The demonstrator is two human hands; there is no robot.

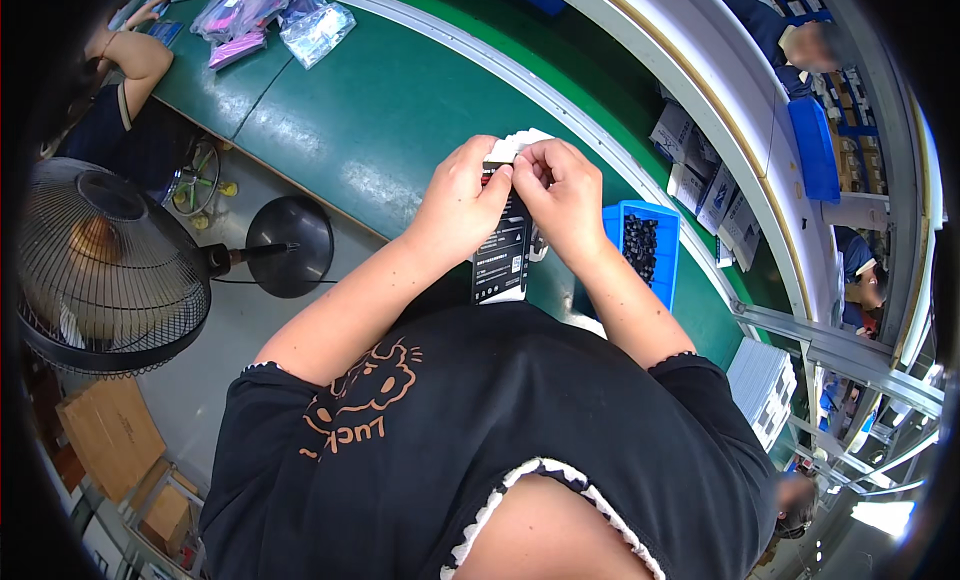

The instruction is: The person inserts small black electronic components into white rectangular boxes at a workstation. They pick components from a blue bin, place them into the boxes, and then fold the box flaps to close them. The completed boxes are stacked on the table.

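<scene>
Black box (503, 260) is up in front of the chest, top end between the two hands, printed face showing, lower end running back toward the black shirt (530, 380). Left grip (465, 187) is closed on the box's top left side: thumb laid on the face, other fingers around the far side, mostly hidden. Right grip (562, 188) is narrow, thumb and curled index closed on the top right edge, thumb tips near each other. Exact fingertip contact is too small to tell. White piece (522, 142) with a ragged edge sits just past the fingers; can't tell if it's part of the box. Both hands are over the near part of the green counter (350, 120). Blue bin (668, 280) with small black parts (638, 246) is just right of the right forearm.
</scene>
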